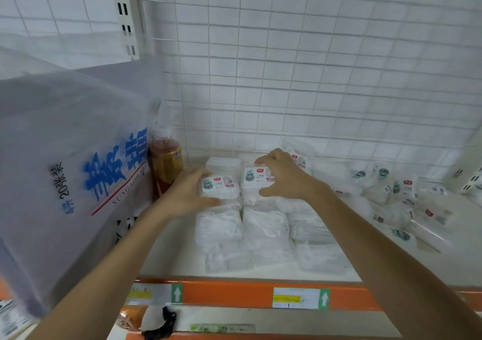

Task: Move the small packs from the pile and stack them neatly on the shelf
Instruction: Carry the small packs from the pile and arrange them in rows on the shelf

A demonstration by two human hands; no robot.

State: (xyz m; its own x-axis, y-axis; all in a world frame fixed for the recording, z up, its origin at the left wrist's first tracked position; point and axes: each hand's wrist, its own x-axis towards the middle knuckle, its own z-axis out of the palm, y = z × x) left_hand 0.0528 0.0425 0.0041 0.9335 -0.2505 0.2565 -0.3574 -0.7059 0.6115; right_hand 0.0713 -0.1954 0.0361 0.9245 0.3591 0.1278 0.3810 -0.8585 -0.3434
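Both hands out over the white shelf [167,251] with the orange front strip. Left hand [189,192] curled around the left side of a small clear pack of white wipes [221,187] with a white label on top, thumb along its near edge, fingers tucked round the far-left corner. Pack sitting on top of the left stack. Right hand [283,176] clamped over a second small labelled pack [257,179] just beside the first, fingers hooked over its far edge and thumb pressing the near edge, on top of the next stack. Neat stacks of white packs [263,230] directly under and in front of both hands, running toward the shelf's front edge. Loose pile of the same clear labelled packs [407,204] dumped well off to the right of the right hand, lying every which way. Just left of the left hand, an amber plastic drink bottle [167,165] standing upright, and further left a big hazy plastic-wrapped bundle with blue lettering [73,183]. White wire grid back panel [300,65] behind everything. Below the wrists, white-and-green price tags with arrows [300,298] on the orange strip.
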